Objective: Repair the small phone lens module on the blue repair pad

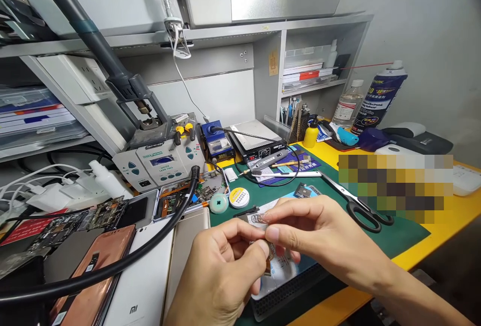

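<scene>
My left hand (224, 266) and my right hand (317, 228) meet above the work mat, both with fingers pinched together. Whatever is between the fingertips is small and mostly covered by them. A small shiny, see-through piece (258, 218) shows just behind the fingertips; whether it is held I cannot tell. Below the left thumb, a brownish-orange strip (268, 267) peeks out, partly hidden. Under the hands lies a pale, printed sheet or pad (280, 278) with a dark perforated edge. Behind the right hand is a small dark electronic part (302, 191).
Black-handled scissors (353, 203) lie right on the green mat (398, 233). A round yellow-labelled tin (239, 198) and a hot-air station (161, 163) stand behind. A black hose (146, 256) crosses over several phones at left. A spray can (379, 98) stands at the back right.
</scene>
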`<act>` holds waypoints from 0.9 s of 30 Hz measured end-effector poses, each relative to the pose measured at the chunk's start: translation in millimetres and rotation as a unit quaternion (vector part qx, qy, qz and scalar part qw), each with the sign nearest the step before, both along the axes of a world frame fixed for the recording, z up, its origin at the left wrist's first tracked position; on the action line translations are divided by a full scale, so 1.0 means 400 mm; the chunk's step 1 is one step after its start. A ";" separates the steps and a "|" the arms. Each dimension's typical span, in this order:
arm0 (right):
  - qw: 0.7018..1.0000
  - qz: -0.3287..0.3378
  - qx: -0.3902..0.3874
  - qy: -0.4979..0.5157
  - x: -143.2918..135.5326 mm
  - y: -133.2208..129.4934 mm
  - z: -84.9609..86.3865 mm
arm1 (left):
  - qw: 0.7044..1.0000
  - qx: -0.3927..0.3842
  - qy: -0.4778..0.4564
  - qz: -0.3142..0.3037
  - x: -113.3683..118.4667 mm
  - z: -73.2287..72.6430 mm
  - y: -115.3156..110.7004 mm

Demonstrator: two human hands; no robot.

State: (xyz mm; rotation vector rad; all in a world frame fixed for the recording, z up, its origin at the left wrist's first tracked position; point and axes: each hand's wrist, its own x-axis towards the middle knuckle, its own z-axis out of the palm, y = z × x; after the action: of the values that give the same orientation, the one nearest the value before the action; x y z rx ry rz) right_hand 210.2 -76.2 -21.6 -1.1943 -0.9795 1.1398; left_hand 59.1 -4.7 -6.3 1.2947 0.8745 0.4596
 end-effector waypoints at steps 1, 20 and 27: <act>1.000 0.002 -0.007 0.012 0.000 -0.003 -0.006 | 1.000 -0.001 -0.004 0.006 0.000 -0.001 0.000; 0.994 -0.055 -0.036 0.084 -0.044 -0.013 -0.013 | 0.992 0.092 -0.039 0.077 0.005 -0.010 -0.012; 0.993 -0.074 -0.053 0.070 -0.053 -0.015 -0.013 | 0.988 0.098 -0.075 0.090 0.010 -0.014 -0.018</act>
State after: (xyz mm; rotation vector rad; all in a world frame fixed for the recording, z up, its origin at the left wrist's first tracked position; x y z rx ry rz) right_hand 189.0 -82.2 -26.9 -1.2335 -0.7202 1.1518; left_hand 63.1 -12.0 -12.0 1.3458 0.8378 0.7921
